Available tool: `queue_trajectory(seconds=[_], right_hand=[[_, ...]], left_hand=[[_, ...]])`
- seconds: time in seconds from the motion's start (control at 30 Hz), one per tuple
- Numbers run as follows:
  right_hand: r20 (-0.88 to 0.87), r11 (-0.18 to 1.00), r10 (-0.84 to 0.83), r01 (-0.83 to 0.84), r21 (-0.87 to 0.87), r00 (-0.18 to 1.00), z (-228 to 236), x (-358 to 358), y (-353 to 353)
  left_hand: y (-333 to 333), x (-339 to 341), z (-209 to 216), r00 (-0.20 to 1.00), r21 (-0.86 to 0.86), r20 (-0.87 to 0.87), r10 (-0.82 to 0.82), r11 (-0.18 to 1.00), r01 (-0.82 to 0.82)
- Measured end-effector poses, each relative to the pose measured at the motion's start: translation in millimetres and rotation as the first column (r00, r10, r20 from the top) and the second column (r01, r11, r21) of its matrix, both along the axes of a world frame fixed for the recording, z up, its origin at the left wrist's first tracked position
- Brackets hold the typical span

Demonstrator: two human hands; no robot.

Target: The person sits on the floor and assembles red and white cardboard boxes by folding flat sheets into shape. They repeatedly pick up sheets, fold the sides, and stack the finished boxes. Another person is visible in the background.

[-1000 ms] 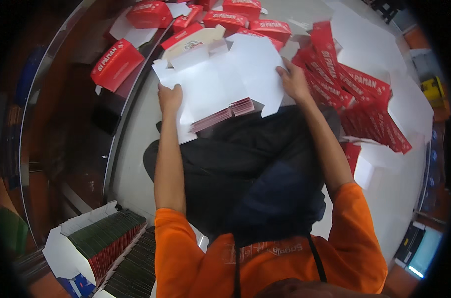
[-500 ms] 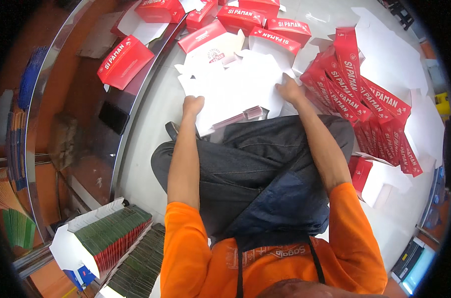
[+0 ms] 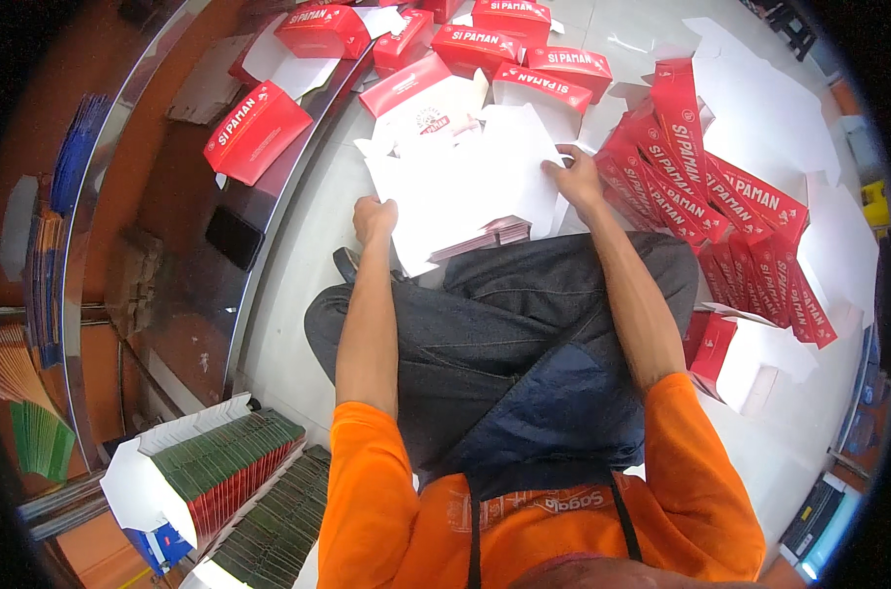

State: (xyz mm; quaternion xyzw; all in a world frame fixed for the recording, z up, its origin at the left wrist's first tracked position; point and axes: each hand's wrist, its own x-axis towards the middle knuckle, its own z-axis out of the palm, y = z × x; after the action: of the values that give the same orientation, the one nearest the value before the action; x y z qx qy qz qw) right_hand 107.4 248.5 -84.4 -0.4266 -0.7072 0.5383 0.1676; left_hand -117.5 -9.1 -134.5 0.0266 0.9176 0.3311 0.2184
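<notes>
In front of my crossed legs a white flat cardboard box blank [image 3: 465, 191] lies inside-up on a stack of box blanks [image 3: 485, 239], whose reddish edges show on the near side. My left hand [image 3: 375, 218] is closed on the blank's left edge. At its right edge my right hand [image 3: 575, 177] grips with thumb and forefinger. Just beyond the blank lies a partly folded red and cream box [image 3: 406, 93]. Past it several folded red boxes [image 3: 477, 47] sit in a loose group.
To the right, red folded boxes [image 3: 681, 157] are heaped beside large white sheets [image 3: 759, 108]. A shiny low counter [image 3: 185, 314] runs along the left, bearing a red box [image 3: 257, 133] and a black phone [image 3: 234, 238]. Cartons of green packets [image 3: 229, 452] stand at lower left.
The right fingers have shifted slightly up the blank's edge, with thumb and forefinger a little further apart. The left hand stays at the left edge. The whole view has shifted slightly.
</notes>
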Motion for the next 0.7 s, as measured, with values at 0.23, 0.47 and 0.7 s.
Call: queue_trajectory(seconds=[0.23,0.47,0.7], right_hand=[[-0.493,0.906,-0.067,-0.154,-0.395,0.868,30.9,-7.8,-23.0],[-0.629,0.805,-0.270,-0.187,-0.563,0.729,39.6,-6.1,-11.7],[-0.678,0.667,-0.014,-0.498,-0.554,0.735,36.4,-7.2,-20.3]], left_hand=[[15.3,16.9,-6.3,0.983,0.126,-0.076,-0.170,0.976,0.178],[27.3,85.8,92.8,0.692,0.331,-0.143,-0.707,0.625,0.707],[29.8,95.7,84.2,0.858,0.486,-0.194,-0.475,0.714,0.504]])
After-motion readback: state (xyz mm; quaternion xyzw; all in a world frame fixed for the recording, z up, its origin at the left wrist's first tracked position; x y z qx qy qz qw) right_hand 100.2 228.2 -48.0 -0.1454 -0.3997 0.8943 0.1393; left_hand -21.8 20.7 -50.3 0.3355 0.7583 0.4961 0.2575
